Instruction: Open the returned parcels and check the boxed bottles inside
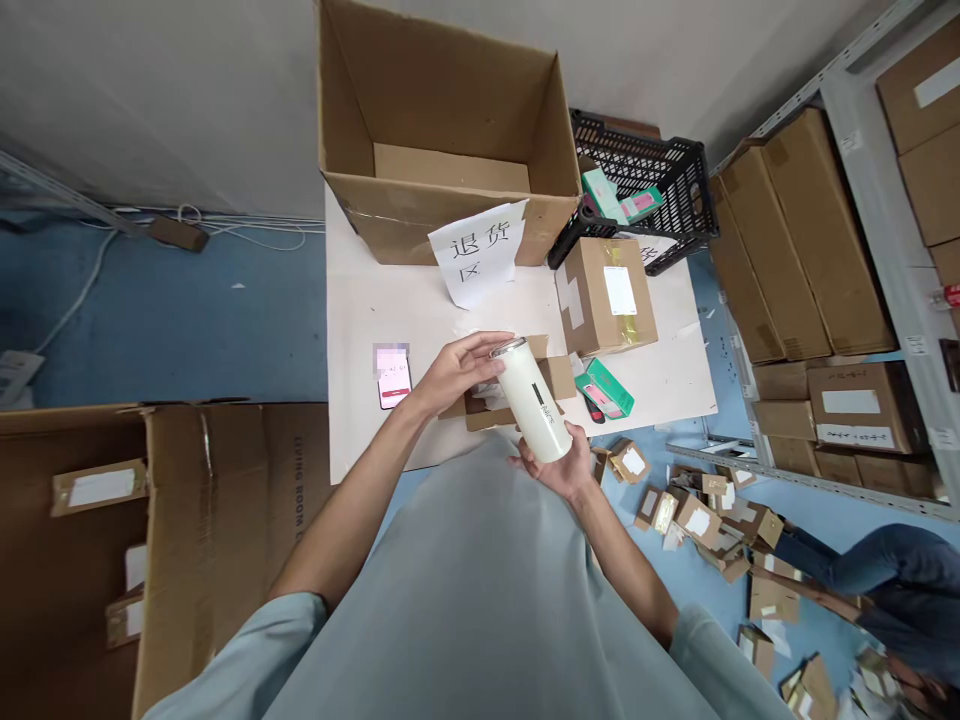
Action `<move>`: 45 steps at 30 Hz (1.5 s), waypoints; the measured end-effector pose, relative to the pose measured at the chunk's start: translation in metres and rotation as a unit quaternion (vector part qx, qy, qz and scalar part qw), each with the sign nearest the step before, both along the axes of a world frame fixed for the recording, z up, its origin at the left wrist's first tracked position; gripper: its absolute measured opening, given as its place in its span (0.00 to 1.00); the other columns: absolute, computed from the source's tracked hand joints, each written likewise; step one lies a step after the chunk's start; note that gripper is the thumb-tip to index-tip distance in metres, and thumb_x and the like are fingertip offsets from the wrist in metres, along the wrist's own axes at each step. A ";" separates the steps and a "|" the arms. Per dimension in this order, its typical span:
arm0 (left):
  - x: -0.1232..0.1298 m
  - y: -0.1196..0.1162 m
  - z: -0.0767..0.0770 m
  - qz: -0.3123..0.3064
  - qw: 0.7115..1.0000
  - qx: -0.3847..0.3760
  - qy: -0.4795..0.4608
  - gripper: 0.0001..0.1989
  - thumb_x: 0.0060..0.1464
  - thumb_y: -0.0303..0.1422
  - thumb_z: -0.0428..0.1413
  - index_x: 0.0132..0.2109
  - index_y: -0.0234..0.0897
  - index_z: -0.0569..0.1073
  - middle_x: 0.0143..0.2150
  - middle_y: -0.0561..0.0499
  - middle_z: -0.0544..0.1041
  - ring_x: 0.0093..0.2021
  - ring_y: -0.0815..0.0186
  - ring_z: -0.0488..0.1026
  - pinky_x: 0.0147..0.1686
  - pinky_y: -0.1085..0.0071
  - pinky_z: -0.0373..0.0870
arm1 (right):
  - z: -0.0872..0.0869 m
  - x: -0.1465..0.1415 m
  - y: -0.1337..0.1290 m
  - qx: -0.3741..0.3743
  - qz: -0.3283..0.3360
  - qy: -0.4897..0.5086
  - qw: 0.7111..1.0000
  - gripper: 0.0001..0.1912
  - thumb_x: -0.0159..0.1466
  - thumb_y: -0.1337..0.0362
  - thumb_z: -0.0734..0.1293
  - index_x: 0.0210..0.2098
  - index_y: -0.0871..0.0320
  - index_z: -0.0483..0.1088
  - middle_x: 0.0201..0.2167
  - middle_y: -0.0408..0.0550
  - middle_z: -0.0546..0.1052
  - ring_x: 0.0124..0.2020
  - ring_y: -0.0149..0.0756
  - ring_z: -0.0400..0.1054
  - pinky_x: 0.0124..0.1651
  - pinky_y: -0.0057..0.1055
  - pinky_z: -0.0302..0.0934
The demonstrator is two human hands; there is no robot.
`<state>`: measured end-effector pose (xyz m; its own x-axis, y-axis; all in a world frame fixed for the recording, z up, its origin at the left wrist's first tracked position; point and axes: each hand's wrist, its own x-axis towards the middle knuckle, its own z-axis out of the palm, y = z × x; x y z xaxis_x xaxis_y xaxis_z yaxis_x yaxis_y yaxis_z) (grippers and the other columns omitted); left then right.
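Note:
A white cylindrical bottle [532, 402] with dark lettering is held tilted between both hands. My left hand [466, 368] has its fingers around the metal-rimmed top end. My right hand [561, 466] cups the lower end, with the thumb along its side. Beneath the bottle, an open small cardboard box [557, 377] lies at the table's front edge, partly hidden by the hands and the bottle. Right of it is a green and pink box [606, 388]. A phone [393, 376] with a lit screen lies left of my left hand.
On the white table [356, 300] stand a large open carton [457, 215], a paper sign [480, 252], a taped box [609, 295] and a black crate [675, 190]. Shelves hold cartons at right. Several boxes litter the floor near another person [885, 570]. A big carton [225, 520] stands lower left.

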<state>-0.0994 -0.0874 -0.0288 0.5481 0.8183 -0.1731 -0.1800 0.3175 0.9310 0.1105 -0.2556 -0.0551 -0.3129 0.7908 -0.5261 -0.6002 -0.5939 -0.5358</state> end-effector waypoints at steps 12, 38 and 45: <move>0.060 -0.026 0.007 0.114 0.989 0.038 0.091 0.39 0.41 0.47 0.80 0.59 0.40 0.83 0.55 0.42 0.86 0.58 0.47 0.82 0.54 0.56 0.83 | -0.031 0.061 0.004 0.121 -0.102 -0.372 0.915 0.45 0.48 0.59 0.88 0.61 0.49 0.70 0.63 0.51 0.74 0.62 0.44 0.72 0.61 0.38 0.72; 0.197 -0.065 -0.005 0.271 0.954 -0.004 0.126 0.30 0.55 0.63 0.68 0.43 0.40 0.82 0.57 0.44 0.82 0.60 0.53 0.78 0.59 0.57 0.80 | -0.065 0.223 0.014 -0.017 0.160 0.096 0.982 0.38 0.69 0.31 0.57 0.48 0.60 0.75 0.22 0.40 0.70 0.19 0.34 0.54 0.23 0.31 0.55; 0.200 -0.078 0.002 0.250 0.961 -0.075 0.090 0.32 0.51 0.62 0.72 0.49 0.40 0.85 0.64 0.41 0.82 0.65 0.49 0.78 0.57 0.57 0.81 | -0.069 0.241 0.017 -0.016 0.209 0.133 0.969 0.40 0.69 0.28 0.55 0.45 0.60 0.75 0.18 0.37 0.66 0.15 0.32 0.50 0.18 0.31 0.53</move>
<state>0.1002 -0.1652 -0.0267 0.0429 0.9299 -0.3653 -0.1854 0.3666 0.9117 0.3515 -0.2389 -0.1246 -0.7303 0.5495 -0.4058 -0.4169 -0.8291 -0.3725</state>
